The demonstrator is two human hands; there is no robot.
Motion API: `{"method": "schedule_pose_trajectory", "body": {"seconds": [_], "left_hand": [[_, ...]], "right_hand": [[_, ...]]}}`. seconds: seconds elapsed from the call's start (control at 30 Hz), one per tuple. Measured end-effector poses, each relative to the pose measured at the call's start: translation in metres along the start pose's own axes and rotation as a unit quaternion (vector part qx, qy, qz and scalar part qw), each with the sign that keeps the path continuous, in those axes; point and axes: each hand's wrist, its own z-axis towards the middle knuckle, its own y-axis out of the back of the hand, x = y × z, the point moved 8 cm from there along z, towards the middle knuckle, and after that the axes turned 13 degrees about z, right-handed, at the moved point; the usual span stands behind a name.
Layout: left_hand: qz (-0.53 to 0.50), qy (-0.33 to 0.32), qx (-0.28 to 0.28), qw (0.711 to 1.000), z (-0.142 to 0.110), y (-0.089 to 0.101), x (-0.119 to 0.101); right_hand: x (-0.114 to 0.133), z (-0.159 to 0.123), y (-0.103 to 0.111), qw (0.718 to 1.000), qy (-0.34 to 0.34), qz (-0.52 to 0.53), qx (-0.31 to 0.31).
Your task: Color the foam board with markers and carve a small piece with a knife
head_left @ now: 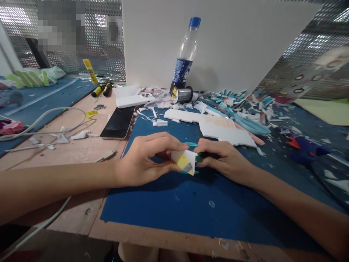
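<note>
Scraps [237, 102] strew the blue mat [163, 207] beyond both hands [147, 156] [225, 156], before a white panel [231, 40].

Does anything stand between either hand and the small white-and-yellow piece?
Nothing visible for the left hand: it pinches the piece between thumb and fingers. At the right hand, a teal object shows in the gap, partly hidden by the piece; whether they touch is unclear. The bottle is beyond both hands.
</note>
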Motion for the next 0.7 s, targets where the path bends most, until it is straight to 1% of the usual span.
{"method": "schedule_pose_trajectory", "body": {"seconds": [0.1, 0.2, 0.27, 0.37, 0.43, 0.5, 0.6, 0.63, 0.7], "left_hand": [[-0.016, 0.024, 0.005, 1.000, 0.000, -0.001, 0.005], [-0.042, 0.045, 0.007, 0.998, 0.000, -0.002, 0.009], [-0.055, 0.022, 0.021, 0.998, 0.002, -0.004, 0.006], [-0.054, -0.043, 0.051, 0.996, 0.004, -0.008, -0.004], [-0.049, -0.052, 0.058, 0.996, 0.004, -0.008, -0.005], [-0.047, -0.032, 0.057, 0.997, 0.003, -0.009, -0.001], [-0.063, 0.006, 0.062, 0.996, 0.000, -0.010, 0.006], [-0.074, 0.021, 0.062, 0.995, -0.001, -0.011, 0.009], [-0.094, 0.055, 0.060, 0.992, -0.002, -0.011, 0.016]], "right_hand": [[0.000, -0.002, 0.000, 0.998, -0.021, 0.059, 0.018], [-0.006, -0.005, 0.000, 0.989, -0.064, 0.126, 0.043], [-0.010, -0.006, 0.000, 0.979, -0.087, 0.173, 0.062], [-0.018, -0.008, -0.002, 0.957, -0.130, 0.248, 0.080], [-0.023, -0.010, -0.003, 0.940, -0.168, 0.287, 0.079], [-0.027, -0.013, -0.002, 0.931, -0.197, 0.302, 0.063], [-0.026, -0.014, 0.004, 0.930, -0.210, 0.300, 0.033], [-0.025, -0.014, 0.004, 0.930, -0.211, 0.297, 0.035], [-0.023, -0.014, 0.003, 0.931, -0.218, 0.286, 0.063]]}}
